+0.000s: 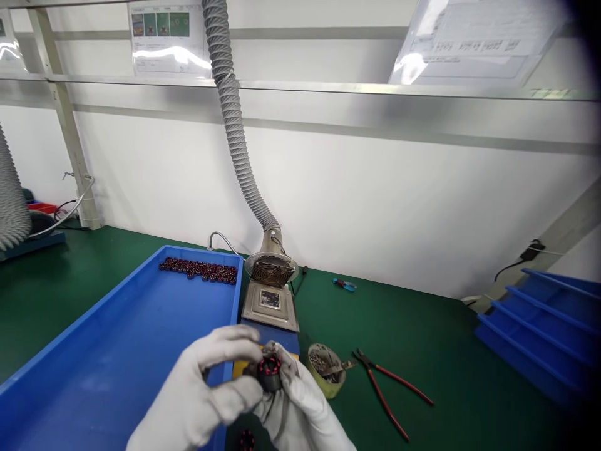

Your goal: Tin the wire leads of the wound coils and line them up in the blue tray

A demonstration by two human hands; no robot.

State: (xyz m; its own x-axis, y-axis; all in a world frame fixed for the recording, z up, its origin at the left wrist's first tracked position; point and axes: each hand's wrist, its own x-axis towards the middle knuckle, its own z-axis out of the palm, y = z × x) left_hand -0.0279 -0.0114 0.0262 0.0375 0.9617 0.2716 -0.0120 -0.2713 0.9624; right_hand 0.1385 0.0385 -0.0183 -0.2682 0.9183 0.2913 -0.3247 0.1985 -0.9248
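Note:
My right hand (305, 391), in a white glove with grey stained fingertips, grips a small motor stator (269, 374), black around the side with red segments on its upper face. Across from it, my white-gloved left hand (211, 382) curves beside the stator with thumb and fingers apart. Whether its fingertips touch the stator, I cannot tell. Another red-and-black stator (246, 440) lies below the hands at the bottom edge. Just beyond the hands stands a metal solder pot (270, 304) on a blue base.
At left, a large blue tray (141, 351) holds rows of dark red stators (200, 270) at its far end. A grey duct hose (230, 113) drops to the pot. Right of the hands are a tub of scraps (326, 369), red-handled pliers (387, 391), small blue cutters (344, 285) and stacked blue trays (539, 332).

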